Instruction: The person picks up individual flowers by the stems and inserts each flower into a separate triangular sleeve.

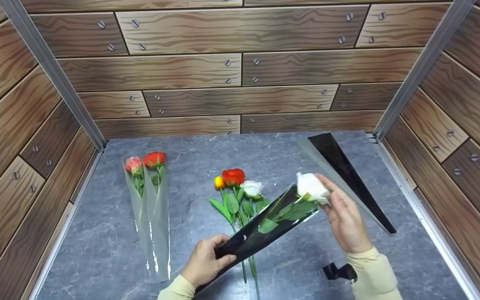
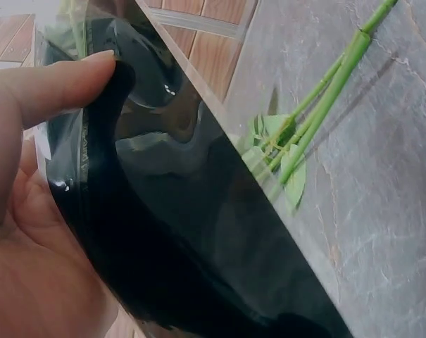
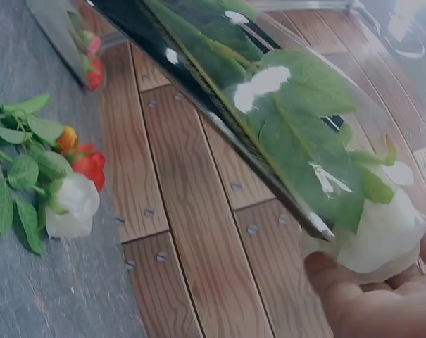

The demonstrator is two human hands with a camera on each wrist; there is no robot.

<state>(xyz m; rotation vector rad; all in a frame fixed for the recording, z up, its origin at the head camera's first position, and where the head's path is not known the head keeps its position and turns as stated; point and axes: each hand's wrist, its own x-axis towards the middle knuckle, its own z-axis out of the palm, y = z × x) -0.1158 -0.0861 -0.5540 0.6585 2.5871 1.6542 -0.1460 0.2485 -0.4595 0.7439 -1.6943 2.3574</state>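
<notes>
My left hand grips the lower part of a black-backed clear flower sleeve, its thumb lying across the film. A white rose stands in this sleeve, its bloom out past the wide mouth and its green leaves showing through the clear front. At the bloom, my right hand holds the petals between thumb and fingers. Beneath the sleeve, on the table, lie a red flower, a yellow-orange tulip and another white rose; the sleeve covers part of their stems.
Two flowers in clear sleeves, one pink and one red, lie at the left of the grey marbled table. Another black sleeve lies at the right. A small black piece is beside my right sleeve. Wood-patterned walls surround the table.
</notes>
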